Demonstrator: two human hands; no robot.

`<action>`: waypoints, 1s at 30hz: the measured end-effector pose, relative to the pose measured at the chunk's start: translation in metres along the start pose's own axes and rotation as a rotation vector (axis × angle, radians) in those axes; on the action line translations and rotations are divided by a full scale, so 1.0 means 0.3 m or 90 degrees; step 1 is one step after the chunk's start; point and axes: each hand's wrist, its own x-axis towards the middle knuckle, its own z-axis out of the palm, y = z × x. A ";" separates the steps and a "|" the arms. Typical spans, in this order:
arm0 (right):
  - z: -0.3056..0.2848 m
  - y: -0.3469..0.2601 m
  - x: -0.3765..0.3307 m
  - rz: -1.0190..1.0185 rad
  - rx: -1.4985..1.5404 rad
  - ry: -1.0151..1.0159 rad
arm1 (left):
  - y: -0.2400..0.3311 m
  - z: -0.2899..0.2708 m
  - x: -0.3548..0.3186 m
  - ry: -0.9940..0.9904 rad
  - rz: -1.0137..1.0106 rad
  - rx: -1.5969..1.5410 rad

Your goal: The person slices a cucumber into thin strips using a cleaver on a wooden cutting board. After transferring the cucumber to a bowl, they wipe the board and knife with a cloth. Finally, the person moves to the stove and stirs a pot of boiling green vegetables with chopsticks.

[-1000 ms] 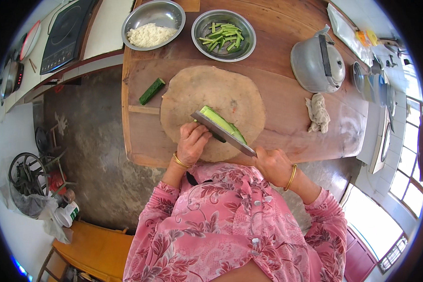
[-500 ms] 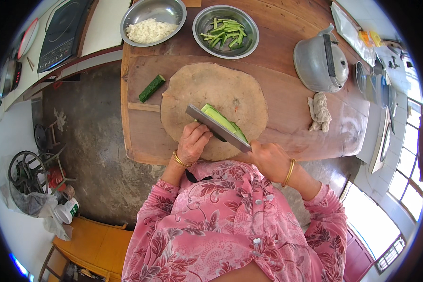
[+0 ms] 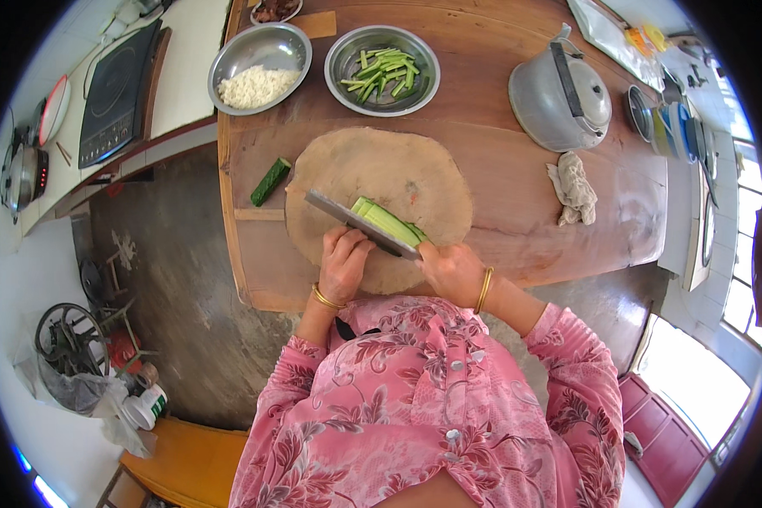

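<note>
Since half a second ago, cleaver (image 3: 360,223) and hands sit nearly as before, blade still slanted over the cucumber slab (image 3: 389,222). Right hand (image 3: 453,269) closed around the cleaver's handle, wrist bent inward, gold bangle showing. Left hand (image 3: 344,262) curled, fingertips pressing down beside the blade's near face. Cucumber lies pale green, cut flat, on a round, worn wooden chopping block (image 3: 423,173). Short dark cucumber end (image 3: 270,182) rests apart on the plank table (image 3: 499,93).
</note>
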 end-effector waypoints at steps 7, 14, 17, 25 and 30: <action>-0.044 -0.042 -0.078 -0.133 -0.006 0.190 | -0.041 0.023 -0.054 -0.092 -0.099 -0.130; 0.016 -0.018 -0.106 -0.133 0.101 0.207 | 0.052 -0.057 0.082 0.044 -0.511 -0.854; 0.007 -0.035 -0.089 -0.069 0.254 0.211 | -0.013 -0.066 0.057 -0.048 -0.447 -1.223; -0.007 0.007 -0.193 0.142 0.513 0.262 | -0.011 -0.096 0.133 -0.207 -0.556 -0.938; -0.060 0.035 -0.282 0.362 0.644 0.351 | 0.066 -0.096 0.313 -0.314 -0.005 -0.139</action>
